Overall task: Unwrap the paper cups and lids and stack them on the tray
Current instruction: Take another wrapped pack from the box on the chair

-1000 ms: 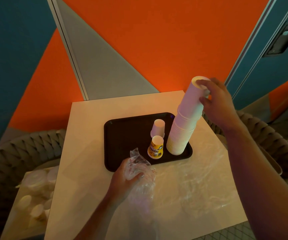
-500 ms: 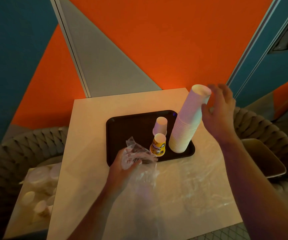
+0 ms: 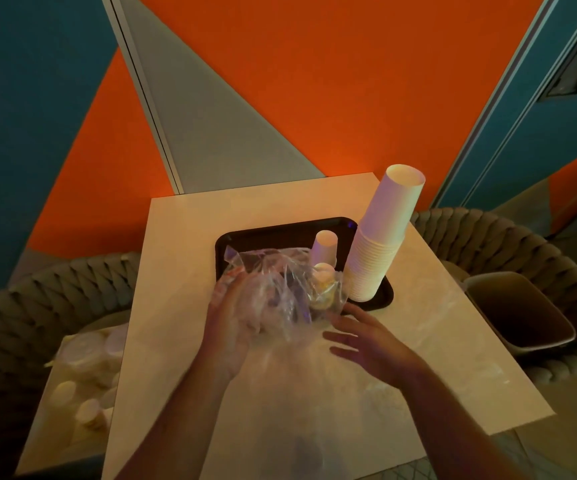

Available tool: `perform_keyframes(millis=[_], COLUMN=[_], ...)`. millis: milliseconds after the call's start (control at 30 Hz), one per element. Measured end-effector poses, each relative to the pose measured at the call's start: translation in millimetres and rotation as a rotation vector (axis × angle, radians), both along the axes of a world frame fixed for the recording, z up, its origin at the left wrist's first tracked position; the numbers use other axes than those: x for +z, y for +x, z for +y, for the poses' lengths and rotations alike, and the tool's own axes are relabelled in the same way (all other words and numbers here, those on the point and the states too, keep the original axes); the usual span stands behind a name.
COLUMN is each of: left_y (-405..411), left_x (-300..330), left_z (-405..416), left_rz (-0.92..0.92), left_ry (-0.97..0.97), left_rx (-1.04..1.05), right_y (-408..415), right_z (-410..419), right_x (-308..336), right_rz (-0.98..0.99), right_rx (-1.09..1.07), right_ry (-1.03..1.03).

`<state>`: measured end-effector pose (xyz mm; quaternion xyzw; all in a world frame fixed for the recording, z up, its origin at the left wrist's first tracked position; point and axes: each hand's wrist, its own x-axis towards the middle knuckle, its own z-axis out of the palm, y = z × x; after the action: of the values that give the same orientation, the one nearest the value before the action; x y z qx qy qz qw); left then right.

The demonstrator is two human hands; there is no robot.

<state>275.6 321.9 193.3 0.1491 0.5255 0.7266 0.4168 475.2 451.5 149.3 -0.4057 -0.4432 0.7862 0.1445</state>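
Observation:
A tall stack of white paper cups [image 3: 382, 233] stands upside down on the right end of the dark tray [image 3: 273, 230]. A single small white cup [image 3: 325, 245] and a yellow printed cup [image 3: 321, 289] stand beside it, the yellow one partly behind clear plastic wrap [image 3: 276, 282]. My left hand [image 3: 235, 323] grips the bunched wrap at the tray's front edge. My right hand [image 3: 366, 336] hovers over the table just right of the wrap, fingers spread and holding nothing.
The tray lies on a pale square table [image 3: 183, 271] against an orange and grey wall. A brown bin [image 3: 519, 313] stands to the right. A low surface at the left holds wrapped lids and cups [image 3: 86, 368]. Woven chairs [image 3: 509, 237] flank the table.
My right hand has let go of the tall cup stack and come down beside the wrap. My left hand has lifted the bunched wrap up over the tray's front.

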Motion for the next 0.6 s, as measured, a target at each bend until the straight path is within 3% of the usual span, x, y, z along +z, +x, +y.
perform_keyframes(millis=[100, 200, 367, 600], left_y=[-0.2, -4.5, -23.7, -65.4], left_x=[3.7, 8.3, 14.4, 18.8], left_z=[0.7, -1.8, -11.3, -24.2], left_rz=[-0.106, -0.181, -0.112, -0.016], left_ry=[0.029, 0.043, 0.078, 0.087], left_rx=[-0.039, -0.057, -0.109, -0.056], right_y=[-12.0, -14.0, 2.5, 40.0], right_z=[-9.4, -6.0, 15.7, 42.0], right_x=[6.7, 15.6, 20.1, 29.3], right_rz=[0.105, 0.088, 0.002, 0.034], right_rx=[-0.051, -0.199, -0.337, -0.334], right_ry=[0.067, 0.162, 0.354, 0.394])
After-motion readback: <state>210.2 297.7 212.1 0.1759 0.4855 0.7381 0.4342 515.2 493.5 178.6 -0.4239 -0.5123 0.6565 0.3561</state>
